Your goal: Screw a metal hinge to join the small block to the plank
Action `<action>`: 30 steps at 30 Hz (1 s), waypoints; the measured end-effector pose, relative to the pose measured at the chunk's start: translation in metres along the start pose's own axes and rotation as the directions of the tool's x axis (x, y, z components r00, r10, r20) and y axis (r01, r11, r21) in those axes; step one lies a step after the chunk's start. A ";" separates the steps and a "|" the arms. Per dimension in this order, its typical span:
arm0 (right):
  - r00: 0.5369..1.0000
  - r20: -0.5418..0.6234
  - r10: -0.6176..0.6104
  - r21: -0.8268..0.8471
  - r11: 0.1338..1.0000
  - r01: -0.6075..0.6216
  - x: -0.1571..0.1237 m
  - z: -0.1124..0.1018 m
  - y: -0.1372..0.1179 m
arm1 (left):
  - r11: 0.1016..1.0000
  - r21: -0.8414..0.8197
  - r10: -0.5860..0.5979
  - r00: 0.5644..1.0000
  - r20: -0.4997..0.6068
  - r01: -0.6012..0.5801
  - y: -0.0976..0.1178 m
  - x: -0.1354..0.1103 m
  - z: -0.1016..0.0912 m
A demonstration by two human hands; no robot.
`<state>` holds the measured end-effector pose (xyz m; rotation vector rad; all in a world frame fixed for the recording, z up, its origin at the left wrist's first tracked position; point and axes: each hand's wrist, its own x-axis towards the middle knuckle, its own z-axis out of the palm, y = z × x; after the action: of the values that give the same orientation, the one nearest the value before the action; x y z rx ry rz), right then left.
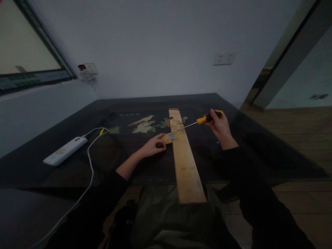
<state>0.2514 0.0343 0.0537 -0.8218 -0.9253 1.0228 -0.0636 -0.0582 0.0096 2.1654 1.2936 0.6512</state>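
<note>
A long wooden board (185, 159) lies on the dark table, its near end jutting past the front edge. A small metal hinge (172, 137) sits at the board's left edge, bridging to a short wooden piece (167, 139). The fingers of my left hand (153, 145) are closed on that short piece, beside the hinge. My right hand (220, 127) grips a screwdriver (201, 120) with a yellow and black handle. Its shaft slants down to the left, with the tip over the board just right of the hinge. I cannot tell whether the tip touches anything.
A white power strip (65, 151) lies on the left of the dark table (109, 166), and its white cable (91, 166) runs off the front edge. Bird and flower pictures decorate the tabletop. Behind stands a wall with sockets (223, 58); a window is at the left.
</note>
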 end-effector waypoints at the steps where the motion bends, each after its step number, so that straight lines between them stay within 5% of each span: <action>1: 1.000 0.001 0.000 0.002 1.000 0.000 0.000 0.000 0.000 | 1.000 -0.003 0.000 1.000 0.001 0.000 0.000 0.000 0.000; 13: 1.000 0.003 -0.008 0.014 1.000 0.008 0.000 0.000 0.000 | 0.999 -0.026 0.024 1.000 -0.011 -0.024 -0.001 -0.002 -0.004; 18: 1.000 -0.001 -0.013 0.022 1.000 0.013 0.002 -0.001 0.001 | 0.984 -0.162 0.047 0.989 -0.140 -0.070 0.000 -0.002 -0.013; 25: 1.000 -0.001 -0.016 0.014 1.000 0.016 0.003 -0.002 0.002 | 0.868 -0.496 -0.185 0.920 -0.347 -0.012 0.016 0.029 -0.007; 30: 1.000 -0.009 -0.010 0.016 1.000 0.010 0.003 -0.002 0.000 | 0.816 -0.575 -0.226 0.886 -0.404 -0.054 0.017 0.044 0.011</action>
<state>0.2536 0.0366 0.0535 -0.8070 -0.9111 1.0161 -0.0274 -0.0277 0.0186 1.4842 1.1956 1.3793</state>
